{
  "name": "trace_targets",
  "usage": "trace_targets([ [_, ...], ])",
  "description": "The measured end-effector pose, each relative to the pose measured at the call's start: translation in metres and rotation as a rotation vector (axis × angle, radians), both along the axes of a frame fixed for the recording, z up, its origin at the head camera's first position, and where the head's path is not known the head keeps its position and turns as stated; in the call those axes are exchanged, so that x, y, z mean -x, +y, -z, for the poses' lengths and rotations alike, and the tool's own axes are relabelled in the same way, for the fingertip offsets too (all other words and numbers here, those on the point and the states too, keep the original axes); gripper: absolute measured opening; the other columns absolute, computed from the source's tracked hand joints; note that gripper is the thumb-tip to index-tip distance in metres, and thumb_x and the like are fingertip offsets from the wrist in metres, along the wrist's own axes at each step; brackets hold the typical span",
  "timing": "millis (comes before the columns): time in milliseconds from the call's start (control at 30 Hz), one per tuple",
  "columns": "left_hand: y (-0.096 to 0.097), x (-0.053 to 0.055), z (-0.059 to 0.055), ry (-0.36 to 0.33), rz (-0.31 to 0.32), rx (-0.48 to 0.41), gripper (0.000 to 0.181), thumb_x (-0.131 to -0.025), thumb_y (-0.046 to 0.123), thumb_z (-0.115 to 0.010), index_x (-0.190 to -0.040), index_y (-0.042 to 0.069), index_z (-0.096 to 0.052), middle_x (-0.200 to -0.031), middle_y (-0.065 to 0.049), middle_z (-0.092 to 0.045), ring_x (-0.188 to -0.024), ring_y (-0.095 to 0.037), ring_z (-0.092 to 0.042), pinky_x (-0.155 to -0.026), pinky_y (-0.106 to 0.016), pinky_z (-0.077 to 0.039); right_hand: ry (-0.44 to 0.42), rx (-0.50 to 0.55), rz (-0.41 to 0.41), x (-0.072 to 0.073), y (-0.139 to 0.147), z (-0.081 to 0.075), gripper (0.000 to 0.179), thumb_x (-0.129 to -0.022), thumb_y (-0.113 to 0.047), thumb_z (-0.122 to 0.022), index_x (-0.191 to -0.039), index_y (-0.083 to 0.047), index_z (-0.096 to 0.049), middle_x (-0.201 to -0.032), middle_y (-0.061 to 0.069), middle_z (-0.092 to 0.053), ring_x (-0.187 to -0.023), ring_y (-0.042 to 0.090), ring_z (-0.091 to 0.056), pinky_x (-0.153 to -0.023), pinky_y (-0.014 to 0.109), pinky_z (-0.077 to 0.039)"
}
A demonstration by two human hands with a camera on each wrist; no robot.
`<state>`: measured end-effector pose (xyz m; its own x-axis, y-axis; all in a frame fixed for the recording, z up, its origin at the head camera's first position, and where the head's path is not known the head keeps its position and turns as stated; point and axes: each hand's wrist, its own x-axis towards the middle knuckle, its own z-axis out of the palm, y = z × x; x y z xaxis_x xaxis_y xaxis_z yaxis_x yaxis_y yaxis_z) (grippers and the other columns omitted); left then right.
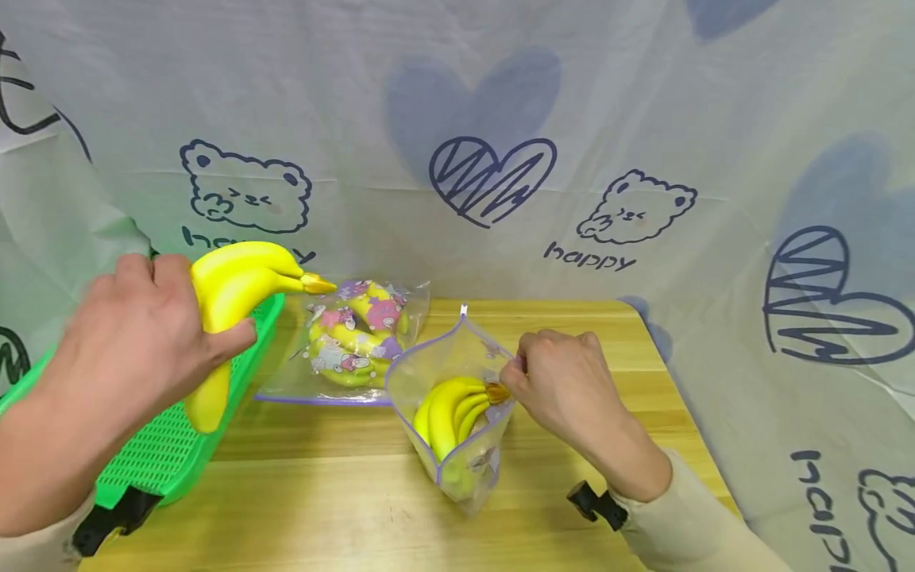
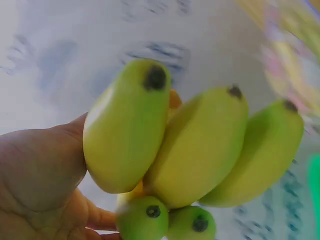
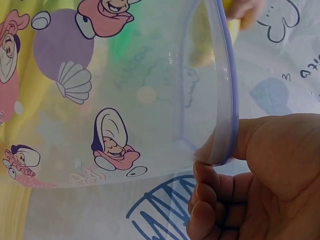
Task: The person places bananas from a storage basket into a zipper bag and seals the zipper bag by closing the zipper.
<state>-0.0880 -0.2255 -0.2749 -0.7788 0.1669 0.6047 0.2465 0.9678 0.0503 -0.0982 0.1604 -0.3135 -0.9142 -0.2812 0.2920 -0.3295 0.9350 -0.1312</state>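
Note:
My left hand [image 1: 146,326] grips a bunch of yellow bananas [image 1: 246,274] in the air over the green basket, stem pointing right. The left wrist view shows the greenish, dark-tipped ends of these bananas [image 2: 200,145] beside the thumb. With thumb and fingers my right hand [image 1: 572,389] pinches the purple-edged rim of a clear zip bag [image 1: 429,357]. That bag stands with its mouth spread wide, and another bunch of bananas [image 1: 453,413] sits inside, stem toward the right hand. Cartoon prints cover the bag's side [image 3: 150,100] in the right wrist view.
A second printed zip bag [image 1: 357,342] with bananas in it lies flat behind, left of the standing one. At the left is a green mesh basket [image 1: 153,453]. The wooden table [image 1: 322,492] meets a cloth [image 1: 357,103] printed with hearts and bears.

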Motion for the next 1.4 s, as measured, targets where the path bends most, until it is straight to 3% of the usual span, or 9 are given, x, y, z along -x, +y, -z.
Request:
trace_targets([
  [100,0.021,-0.014,-0.013,0.041,0.087,0.02,0.056,-0.083,0.046,-0.061,-0.086,-0.008,-0.047,-0.071,-0.018,-0.04,-0.055,-0.034,-0.036,-0.046,-0.041,-0.03,-0.001,0.003,-0.006,0.0,-0.003,0.001,0.029,-0.083,-0.012,-0.061,-0.058,-0.019,-0.048,-0.059,-0.003,-0.044,-0.052,0.016,-0.042,-0.065,0.039,-0.034],
  [267,0.055,-0.035,-0.032,-0.3,0.04,-0.027,0.061,-0.084,0.048,-0.075,-0.11,-0.003,-0.052,-0.087,-0.019,-0.05,-0.074,-0.036,-0.048,-0.06,-0.044,-0.041,-0.01,0.002,-0.014,0.0,-0.009,-0.001,0.029,-0.084,-0.014,-0.063,-0.059,-0.02,-0.05,-0.06,-0.004,-0.046,-0.053,0.015,-0.044,-0.066,0.04,-0.035],
  [333,0.069,-0.039,-0.035,-0.353,0.061,-0.014,0.06,-0.084,0.05,-0.075,-0.11,0.0,-0.053,-0.088,-0.017,-0.051,-0.075,-0.034,-0.05,-0.061,-0.044,-0.043,-0.009,-0.004,-0.018,0.0,-0.011,-0.002,0.03,-0.085,-0.015,-0.063,-0.059,-0.02,-0.05,-0.06,-0.004,-0.046,-0.053,0.015,-0.044,-0.066,0.04,-0.035],
  [533,0.107,-0.04,-0.032,-0.342,0.158,0.125,0.062,-0.081,0.051,-0.076,-0.105,-0.004,-0.059,-0.081,-0.012,-0.049,-0.071,-0.029,-0.047,-0.061,-0.041,-0.047,-0.035,-0.011,-0.022,-0.001,-0.017,-0.003,0.029,-0.085,-0.015,-0.062,-0.059,-0.02,-0.05,-0.06,-0.004,-0.047,-0.054,0.015,-0.044,-0.067,0.04,-0.036],
  [767,0.138,-0.025,-0.027,-0.501,0.207,0.307,0.064,-0.08,0.053,-0.08,-0.104,-0.005,-0.068,-0.085,-0.014,-0.057,-0.078,-0.031,-0.053,-0.072,-0.045,-0.053,-0.041,-0.012,-0.037,-0.003,-0.025,-0.002,0.03,-0.082,-0.014,-0.061,-0.057,-0.02,-0.047,-0.059,-0.003,-0.044,-0.053,0.016,-0.042,-0.066,0.039,-0.033],
  [1000,0.158,-0.007,-0.018,-0.594,0.278,0.367,0.051,-0.084,0.05,-0.08,-0.06,0.012,-0.058,-0.071,-0.005,-0.055,-0.075,-0.026,-0.052,-0.073,-0.042,-0.051,-0.045,-0.059,-0.066,-0.006,-0.032,-0.002,0.03,-0.086,-0.021,-0.066,-0.06,-0.02,-0.051,-0.061,-0.005,-0.048,-0.055,0.015,-0.046,-0.067,0.042,-0.039],
  [1100,0.166,0.003,-0.01,-0.628,0.267,0.374,0.053,-0.086,0.053,-0.079,-0.075,0.004,-0.062,-0.074,-0.007,-0.058,-0.078,-0.029,-0.058,-0.08,-0.045,-0.053,-0.063,-0.063,-0.085,-0.006,-0.035,-0.001,0.029,-0.086,-0.021,-0.067,-0.06,-0.021,-0.052,-0.061,-0.006,-0.049,-0.055,0.013,-0.047,-0.067,0.041,-0.039],
  [1267,0.176,0.019,0.003,-0.745,0.178,0.245,0.073,-0.084,0.054,-0.081,-0.114,-0.005,-0.051,-0.085,-0.015,-0.061,-0.083,-0.035,-0.065,-0.079,-0.046,-0.057,-0.067,-0.06,-0.11,-0.007,-0.038,0.0,0.03,-0.085,-0.021,-0.068,-0.06,-0.021,-0.052,-0.061,-0.007,-0.05,-0.054,0.013,-0.046,-0.064,0.038,-0.037],
  [1400,0.183,0.027,0.015,-0.781,0.106,0.164,0.078,-0.084,0.056,-0.081,-0.117,-0.004,-0.045,-0.09,-0.02,-0.062,-0.082,-0.038,-0.065,-0.073,-0.045,-0.058,-0.069,-0.06,-0.115,-0.008,-0.038,0.002,0.031,-0.086,-0.023,-0.069,-0.06,-0.021,-0.052,-0.061,-0.006,-0.049,-0.054,0.013,-0.046,-0.063,0.038,-0.038],
])
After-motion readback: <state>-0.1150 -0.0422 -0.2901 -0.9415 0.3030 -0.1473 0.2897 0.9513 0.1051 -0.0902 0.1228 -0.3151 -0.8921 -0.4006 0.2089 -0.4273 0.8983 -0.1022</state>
